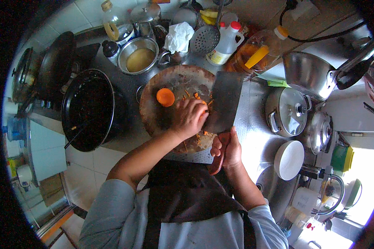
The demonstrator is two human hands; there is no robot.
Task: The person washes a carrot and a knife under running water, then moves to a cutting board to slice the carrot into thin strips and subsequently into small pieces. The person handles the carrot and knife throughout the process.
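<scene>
A round wooden chopping board (155, 121) lies on the metal counter before me. My right hand (229, 147) is closed round the reddish handle of a cleaver (226, 99), whose broad dark blade stands over the board's right side. Against the blade's left face, my left hand (190, 116) presses with curled fingers on orange carrot pieces, mostly hidden under the fingertips. Shreds of carrot (198, 96) lie just beyond the fingers, with more near the board's front edge. A thick round carrot piece (165, 97) rests on the board's upper left, apart from both hands.
Left of the board stands a large black pot (88, 115). Behind are a metal bowl of yellowish liquid (140, 60), a perforated skimmer (205, 40) and a plastic jug (226, 45). To the right are a glass-lidded pot (288, 112), a white bowl (289, 160) and a sink (275, 190).
</scene>
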